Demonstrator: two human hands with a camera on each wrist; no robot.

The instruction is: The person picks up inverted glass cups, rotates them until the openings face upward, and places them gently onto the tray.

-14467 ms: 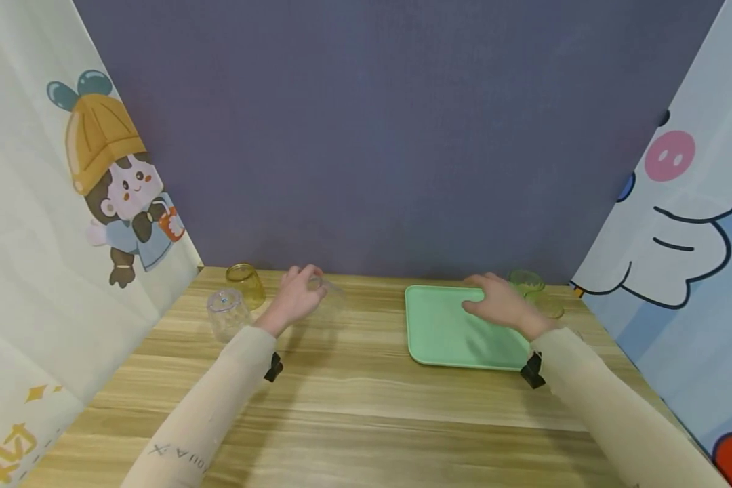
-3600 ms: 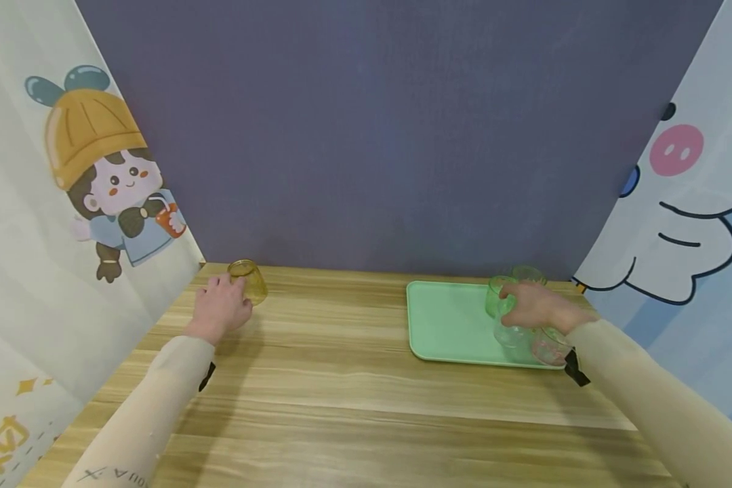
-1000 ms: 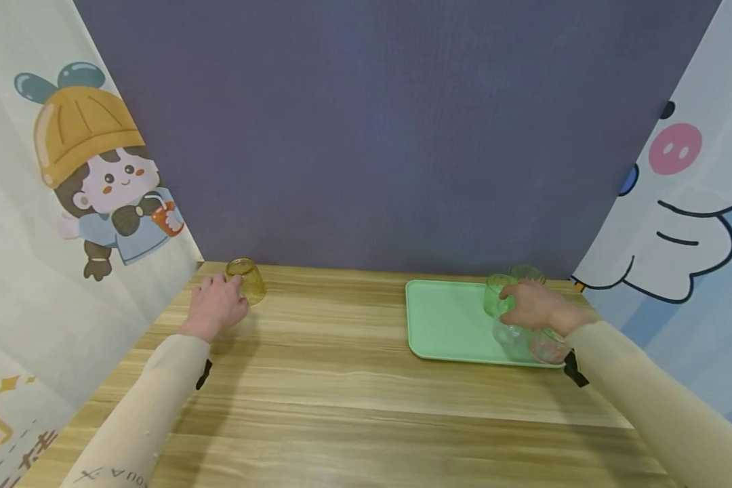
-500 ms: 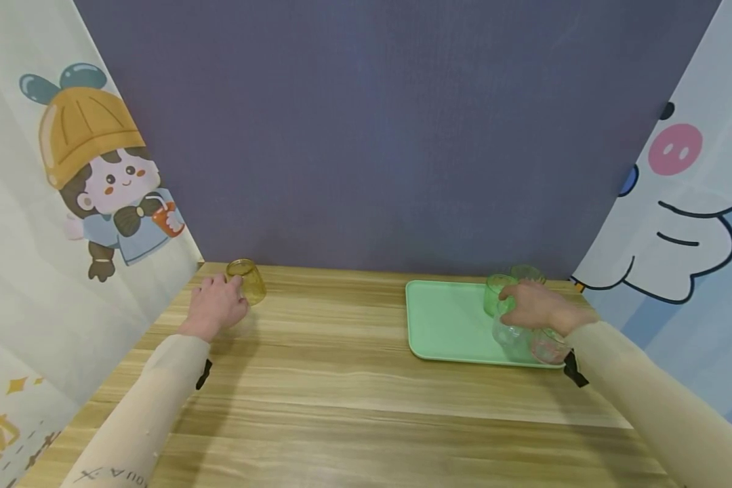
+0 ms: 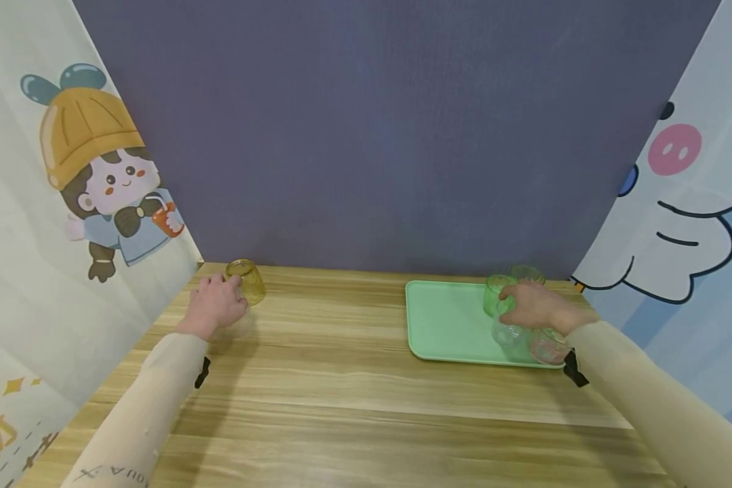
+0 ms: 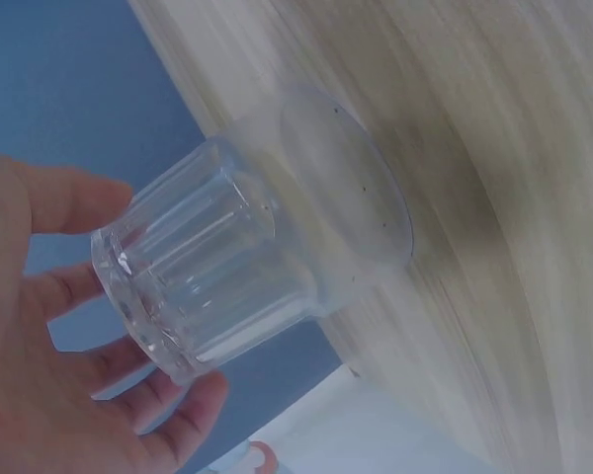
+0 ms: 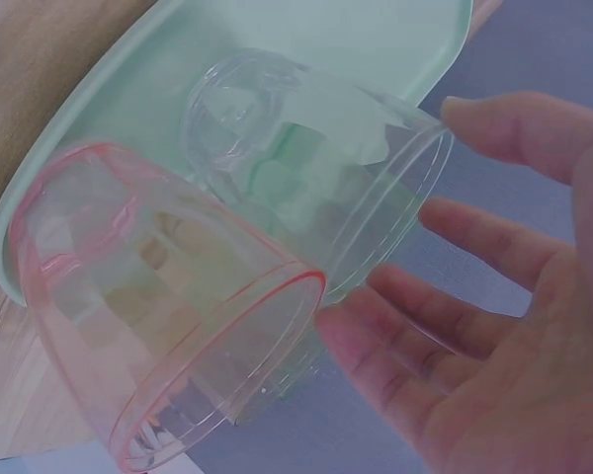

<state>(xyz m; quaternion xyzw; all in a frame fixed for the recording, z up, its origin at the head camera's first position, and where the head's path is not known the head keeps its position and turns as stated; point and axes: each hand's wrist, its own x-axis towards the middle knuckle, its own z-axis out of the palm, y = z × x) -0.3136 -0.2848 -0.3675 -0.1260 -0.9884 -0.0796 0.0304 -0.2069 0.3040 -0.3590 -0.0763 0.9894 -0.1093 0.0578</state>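
Observation:
My left hand grips a clear ridged glass near its base, thumb on one side and fingers on the other. The glass is mouth down at the table's far left, mostly hidden by the hand in the head view. Just behind it stands an amber glass. My right hand holds a clear cup by its rim, thumb and fingers on opposite sides. That cup is mouth up over the green tray. Against it leans close a pink-tinted cup, near my lower fingertips.
A green cup stands on the tray behind the clear one. Farther back is another greenish cup, partly covered by my right hand. A dark panel closes off the table's back edge; printed curtains hang at both sides.
Since the oldest frame, the green, clear and pink cups have come onto the tray, and my left hand has shifted left to the ridged glass. Over the last second both hands hold nearly still.

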